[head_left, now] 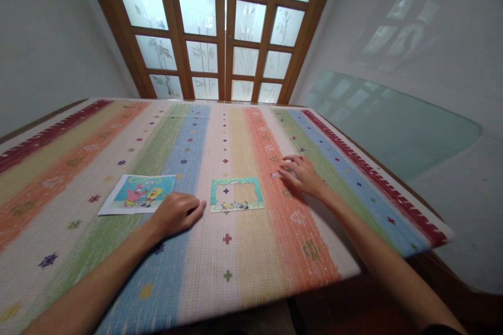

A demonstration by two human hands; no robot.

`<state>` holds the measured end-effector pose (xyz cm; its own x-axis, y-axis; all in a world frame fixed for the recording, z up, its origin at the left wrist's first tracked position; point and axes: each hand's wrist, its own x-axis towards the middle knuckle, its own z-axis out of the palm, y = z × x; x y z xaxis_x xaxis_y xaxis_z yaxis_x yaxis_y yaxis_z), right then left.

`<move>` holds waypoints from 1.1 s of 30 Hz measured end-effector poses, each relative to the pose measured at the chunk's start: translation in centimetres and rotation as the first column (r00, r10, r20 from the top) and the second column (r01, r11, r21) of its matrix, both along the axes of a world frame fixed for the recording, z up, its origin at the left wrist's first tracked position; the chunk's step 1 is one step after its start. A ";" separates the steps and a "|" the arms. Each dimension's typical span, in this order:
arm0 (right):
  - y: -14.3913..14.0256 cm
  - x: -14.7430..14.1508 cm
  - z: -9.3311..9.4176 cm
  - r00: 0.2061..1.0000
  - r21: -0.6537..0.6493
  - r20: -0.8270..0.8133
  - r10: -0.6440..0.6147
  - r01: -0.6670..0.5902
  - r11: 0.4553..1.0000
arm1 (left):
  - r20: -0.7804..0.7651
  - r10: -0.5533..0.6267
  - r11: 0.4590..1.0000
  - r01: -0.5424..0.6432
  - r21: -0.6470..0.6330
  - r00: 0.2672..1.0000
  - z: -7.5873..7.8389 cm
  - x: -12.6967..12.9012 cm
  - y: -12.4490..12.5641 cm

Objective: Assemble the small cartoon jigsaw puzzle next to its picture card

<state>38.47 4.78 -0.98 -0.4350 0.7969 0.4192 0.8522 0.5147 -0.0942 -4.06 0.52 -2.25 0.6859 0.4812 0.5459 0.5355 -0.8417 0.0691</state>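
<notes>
- On the striped tablecloth (243,251), at about 12 o'clock from the viewer, a small jigsaw puzzle (236,194) is seen with its border joined and its middle unfilled; a printed reference picture (138,194) lies at its 9 o'clock, well apart.
- The left hand (176,213) is laid loosely curled on the cloth between picture and puzzle, just beside the puzzle's lower left corner; nothing is seen to be held in it.
- The right hand (302,174) is spread flat at the puzzle's 2 o'clock, fingers resting over loose pieces (274,174); whether a piece is pinched cannot be told.
- The frame could be pushed apart if it were nudged by the left fingertips, since only thin interlocked pieces hold it together.
- Loose pieces could be swept toward the table's right edge at 3 o'clock by a careless drag of the right hand.
- Small pieces may be lost to view against the busy pattern of the cloth, so one could be overlooked.
</notes>
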 end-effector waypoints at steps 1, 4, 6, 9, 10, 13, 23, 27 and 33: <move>0.2 0.0 0.2 1.000 -0.004 -0.005 -0.014 0.014 1.000 | 0.000 0.000 1.000 0.000 0.001 1.000 0.0 0.0 0.0; 0.6 -0.6 0.5 1.000 -0.043 0.005 -0.020 0.021 0.999 | 0.000 -0.001 1.000 0.001 0.005 1.000 -0.1 0.0 0.0; 0.6 -1.4 0.5 1.000 -0.072 0.018 -0.016 0.017 0.997 | 0.004 0.001 1.000 -0.001 0.005 1.000 -0.2 0.0 0.1; 0.7 -2.4 0.2 0.999 -0.108 0.029 -0.023 0.026 0.994 | -0.002 -0.002 1.000 0.002 -0.004 1.000 -0.2 -0.1 0.1; 0.8 -2.6 0.1 0.999 -0.116 0.030 -0.026 0.029 0.993 | -0.007 -0.003 1.000 0.003 -0.008 1.000 -0.1 -0.1 0.0; 1.5 -2.3 -0.2 0.999 -0.114 0.026 -0.033 0.036 0.993 | -0.018 0.002 1.000 -0.003 -0.018 1.000 -0.1 -0.2 -0.1; 1.8 6.1 1.6 0.940 -0.145 -0.183 -0.286 0.262 0.954 | -0.002 -0.007 0.999 0.007 -0.042 1.000 0.1 -0.3 -0.2; 0.4 9.0 1.1 0.916 -0.303 -0.144 -0.374 0.319 0.898 | 0.008 -0.015 1.000 0.016 -0.024 1.000 0.3 -0.3 -0.2; 0.2 9.2 0.7 0.935 -0.364 -0.117 -0.335 0.273 0.890 | -0.010 -0.013 1.000 0.013 0.006 1.000 0.2 -0.2 -0.2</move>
<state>47.72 5.02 -0.31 -0.0942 0.9845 0.1479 0.9160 0.1439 -0.3745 -4.28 0.34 -2.04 0.6976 0.4691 0.5416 0.5252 -0.8489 0.0589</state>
